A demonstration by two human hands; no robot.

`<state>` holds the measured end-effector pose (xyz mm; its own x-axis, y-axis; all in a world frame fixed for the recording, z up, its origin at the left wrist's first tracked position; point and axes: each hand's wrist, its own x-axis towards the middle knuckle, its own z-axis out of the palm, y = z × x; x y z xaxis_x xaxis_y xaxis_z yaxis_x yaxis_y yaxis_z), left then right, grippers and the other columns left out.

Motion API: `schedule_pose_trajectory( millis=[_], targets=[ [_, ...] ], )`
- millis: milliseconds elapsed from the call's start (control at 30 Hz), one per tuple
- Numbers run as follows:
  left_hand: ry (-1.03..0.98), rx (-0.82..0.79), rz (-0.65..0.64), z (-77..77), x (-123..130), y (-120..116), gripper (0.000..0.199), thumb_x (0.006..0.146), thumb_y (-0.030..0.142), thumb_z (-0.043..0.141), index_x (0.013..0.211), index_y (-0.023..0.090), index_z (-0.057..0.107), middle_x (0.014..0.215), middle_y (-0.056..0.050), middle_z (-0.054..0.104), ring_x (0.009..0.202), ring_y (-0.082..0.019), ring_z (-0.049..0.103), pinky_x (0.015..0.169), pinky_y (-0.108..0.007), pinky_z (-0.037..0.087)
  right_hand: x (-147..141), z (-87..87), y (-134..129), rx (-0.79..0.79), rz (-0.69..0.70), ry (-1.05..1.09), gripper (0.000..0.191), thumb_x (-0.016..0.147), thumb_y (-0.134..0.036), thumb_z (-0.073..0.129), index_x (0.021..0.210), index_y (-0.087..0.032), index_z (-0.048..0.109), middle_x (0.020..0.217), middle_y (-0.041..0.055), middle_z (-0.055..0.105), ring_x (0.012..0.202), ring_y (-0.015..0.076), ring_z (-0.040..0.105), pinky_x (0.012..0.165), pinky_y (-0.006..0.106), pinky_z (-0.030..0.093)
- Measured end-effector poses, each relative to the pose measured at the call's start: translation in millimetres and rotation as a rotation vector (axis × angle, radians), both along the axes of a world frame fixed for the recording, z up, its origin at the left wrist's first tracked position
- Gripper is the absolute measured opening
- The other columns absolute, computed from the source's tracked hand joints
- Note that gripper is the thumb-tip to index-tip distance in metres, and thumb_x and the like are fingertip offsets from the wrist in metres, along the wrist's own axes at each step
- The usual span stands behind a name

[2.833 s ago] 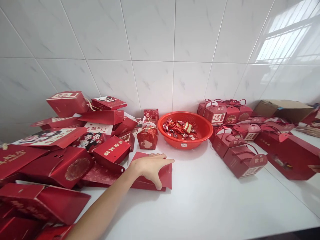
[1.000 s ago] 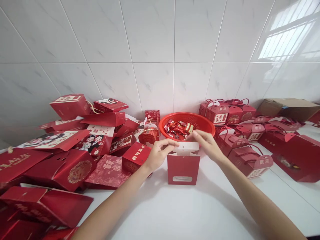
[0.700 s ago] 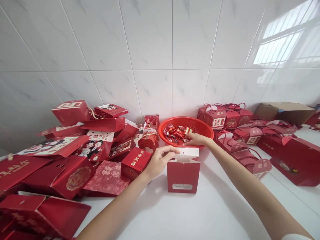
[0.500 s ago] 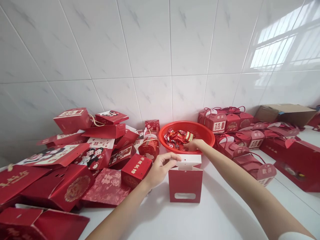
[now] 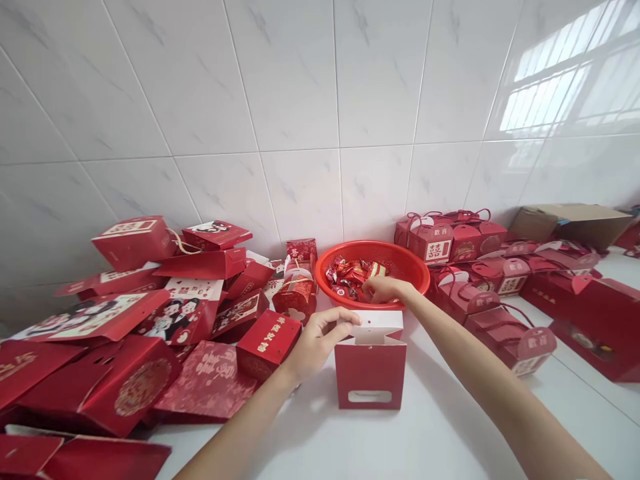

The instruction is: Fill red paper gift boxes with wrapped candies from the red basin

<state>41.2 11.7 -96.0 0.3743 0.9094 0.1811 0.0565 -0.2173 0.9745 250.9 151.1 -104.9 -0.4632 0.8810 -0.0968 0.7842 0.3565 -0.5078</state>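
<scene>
Left hand (image 5: 315,340): thumb and forefinger pinching the left edge of the white flap (image 5: 383,320), remaining fingers curled in behind; my guess is it's to steady the box and stop that flap flopping over
Red box (image 5: 371,370): stands upright on the table (image 5: 450,427), just right of and below those pinching fingertips, mouth up, window cutout facing the person; that stance probably keeps its mouth easy to get at
Right hand (image 5: 384,288): fingers bent down among the wrapped sweets (image 5: 345,275); can't tell if they've pinched one, tips are buried
Basket (image 5: 419,273): right under the right fingers and just beyond the left ones, so I'd say it's parked there for a short reach
Jumbled boxes (image 5: 183,320): off to the left of the left fingers, every which way, looks like they're just heaped out of the way
Handle boxes (image 5: 485,273): to the right of the right fingers, much tidier, grouped together, maybe to save space
Hands count: two, one per job
Pinched box count: one
Basket count: one
Sweets count: lots, too tangled to number
Left heap count: a dozen or more, overlaps beat me
Handle box count: seven at least
Big windowed box (image 5: 595,327): one, far right of the right fingers
Cardboard carton (image 5: 575,220): one, farther back
</scene>
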Motion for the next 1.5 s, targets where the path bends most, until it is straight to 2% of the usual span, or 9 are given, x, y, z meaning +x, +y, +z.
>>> schedule_pose_trajectory(
  millis=[167,367,567,667,767,900,1133,1333,1500],
  targets=[
    [0.027,0.055,-0.045,-0.8,-4,1,0.024,0.085,0.038,0.063,0.095,0.02,0.076,0.095,-0.005,0.073,0.091,-0.02,0.064,0.08,-0.029,0.052,7,8.0,-8,-0.061,0.044,0.388,0.004,0.069,-0.02,0.061,0.071,-0.018,0.059,0.068,0.0003,0.066,0.061,0.0142,0.061,0.058,0.024,0.05],
    [-0.088,0.159,-0.15,-0.2,-11,3,0.037,0.089,0.044,0.062,0.117,0.022,0.072,0.121,-0.009,0.069,0.121,-0.029,0.057,0.098,-0.036,0.047,11,14.7,-18,0.008,-0.021,0.81,0.021,0.07,-0.035,0.068,0.079,-0.018,0.06,0.074,-0.0003,0.065,0.058,0.011,0.056,0.055,0.023,0.044],
    [-0.248,0.05,0.053,1.5,-4,35,0.041,0.089,0.043,0.06,0.12,0.016,0.064,0.11,-0.012,0.071,0.095,-0.023,0.068,0.086,-0.036,0.052,11,12.4,-18,0.025,-0.129,1.176,0.029,0.064,-0.035,0.081,0.081,-0.017,0.068,0.074,-0.0009,0.066,0.059,0.0093,0.054,0.052,0.02,0.04],
    [-0.103,0.061,0.18,2.8,9,63,0.037,0.083,0.031,0.063,0.116,0.015,0.064,0.107,-0.011,0.073,0.095,-0.023,0.069,0.086,-0.035,0.053,8,12.5,-18,0.06,-0.201,1.227,0.026,0.062,-0.032,0.083,0.08,-0.017,0.071,0.079,0.0006,0.069,0.066,0.0112,0.058,0.059,0.022,0.045],
    [0.284,0.143,0.22,5.1,26,92,0.041,0.085,0.02,0.053,0.125,0.014,0.061,0.117,-0.014,0.071,0.109,-0.023,0.067,0.091,-0.033,0.053,5,12.9,-18,0.033,-0.321,1.327,0.021,0.058,-0.023,0.083,0.075,-0.016,0.073,0.08,0.0023,0.072,0.071,0.0135,0.061,0.064,0.023,0.047],
    [0.692,0.18,0.122,10.6,41,125,0.041,0.085,0.013,0.048,0.12,0.017,0.067,0.119,-0.008,0.072,0.111,-0.021,0.067,0.095,-0.027,0.051,6,11.2,-10,-0.028,-0.491,1.496,0.016,0.059,-0.015,0.079,0.073,-0.017,0.071,0.067,-0.0009,0.068,0.061,0.0128,0.06,0.059,0.024,0.047],
    [1.17,0.021,-0.024,8.9,53,160,0.038,0.055,0.024,0.082,0.092,0.017,0.076,0.109,-0.014,0.076,0.105,-0.036,0.068,0.089,-0.038,0.052,21,13.2,3,-0.271,-0.705,1.675,0.015,0.074,-0.008,0.069,0.071,-0.018,0.059,0.056,-0.0036,0.061,0.05,0.0103,0.055,0.049,0.021,0.047],
    [1.279,-0.035,-0.094,0.8,60,171,0.045,0.049,0.034,0.086,0.089,0.018,0.076,0.108,-0.013,0.076,0.102,-0.033,0.069,0.086,-0.034,0.053,24,21.7,-3,-0.569,-0.687,1.693,0.015,0.089,-0.017,0.056,0.074,-0.017,0.055,0.059,0.0021,0.061,0.047,0.011,0.056,0.039,0.018,0.04],
    [1.154,-0.018,-0.075,-6.9,55,172,0.051,0.045,0.021,0.084,0.095,0.021,0.076,0.09,-0.004,0.078,0.081,-0.025,0.072,0.067,-0.026,0.054,25,22.9,-4,-0.644,-0.637,1.708,0.007,0.078,-0.01,0.055,0.077,-0.016,0.053,0.063,0.0037,0.062,0.049,0.0125,0.057,0.039,0.019,0.041]
  ],
)
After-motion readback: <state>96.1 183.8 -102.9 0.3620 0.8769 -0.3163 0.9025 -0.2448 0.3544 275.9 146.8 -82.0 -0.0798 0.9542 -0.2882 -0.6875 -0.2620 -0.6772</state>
